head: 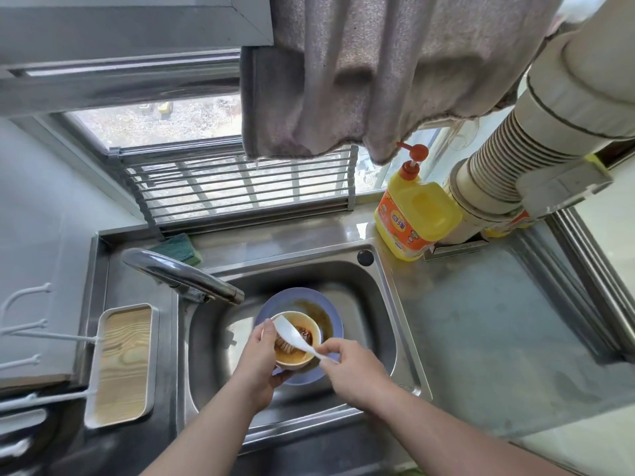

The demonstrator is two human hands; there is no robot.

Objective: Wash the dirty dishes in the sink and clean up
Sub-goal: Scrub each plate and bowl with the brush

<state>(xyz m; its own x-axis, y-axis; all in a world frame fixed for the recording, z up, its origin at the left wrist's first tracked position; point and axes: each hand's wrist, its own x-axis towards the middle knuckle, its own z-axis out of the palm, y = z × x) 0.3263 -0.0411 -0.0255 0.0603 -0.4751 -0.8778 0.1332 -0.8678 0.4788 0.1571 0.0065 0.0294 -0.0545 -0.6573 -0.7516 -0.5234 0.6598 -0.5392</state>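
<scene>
A white bowl [302,319] smeared with orange-brown sauce sits over a blue plate [302,297], itself dirty, in the steel sink [371,304]. My left hand [259,359] grips the bowl by its left rim and side. My right hand [347,367] pinches the handle of a white brush [295,334], whose bristles reach down into the bowl's sauce.
The faucet [182,273] reaches over the sink from the left. A green sponge [180,247] lies behind it. A yellow dish soap bottle [414,214] stands at the back right beside a wide pipe [498,173]. A wooden-bottomed tray [122,364] sits left; a grey cloth [360,80] hangs above.
</scene>
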